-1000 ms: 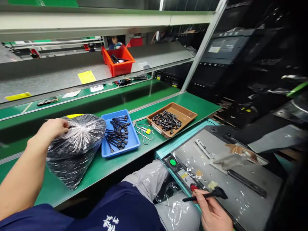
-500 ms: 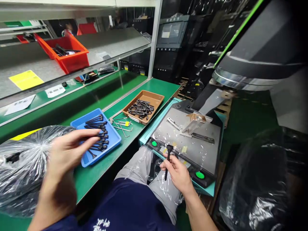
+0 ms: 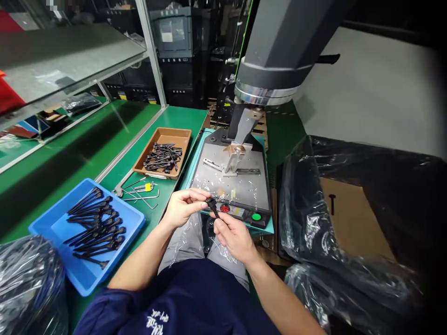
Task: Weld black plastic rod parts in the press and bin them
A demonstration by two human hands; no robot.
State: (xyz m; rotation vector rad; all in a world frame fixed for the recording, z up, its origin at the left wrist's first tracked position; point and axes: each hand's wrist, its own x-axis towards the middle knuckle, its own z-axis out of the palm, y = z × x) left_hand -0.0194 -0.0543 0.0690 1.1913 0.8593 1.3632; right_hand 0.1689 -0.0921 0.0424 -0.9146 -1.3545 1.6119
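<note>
Above my lap, both hands meet on one black bolt-like part (image 3: 211,204) with a thick head and a narrower shaft. My left hand (image 3: 185,208) pinches the head between thumb and fingers. The shaft is gripped by my right hand (image 3: 234,234), whose fingers hide its lower end. To the left, a blue tray (image 3: 45,224) holds several similar black parts (image 3: 96,223) lying in rows. Behind it, a brown tray (image 3: 160,134) contains a jumbled pile of dark bolts (image 3: 163,157).
Hex keys (image 3: 141,193) lie between the trays. Ahead stands a machine with a metal plate (image 3: 209,179), a fixture (image 3: 232,160), and a green button (image 3: 256,217). A plastic-lined box (image 3: 352,218) with one bolt (image 3: 332,204) on cardboard is at right. A plastic-wrapped bundle (image 3: 31,284) sits at left.
My left hand has moved right from near the blue tray and now grips the part's head. My right hand still holds the part. The view has turned right, showing the lined box.
</note>
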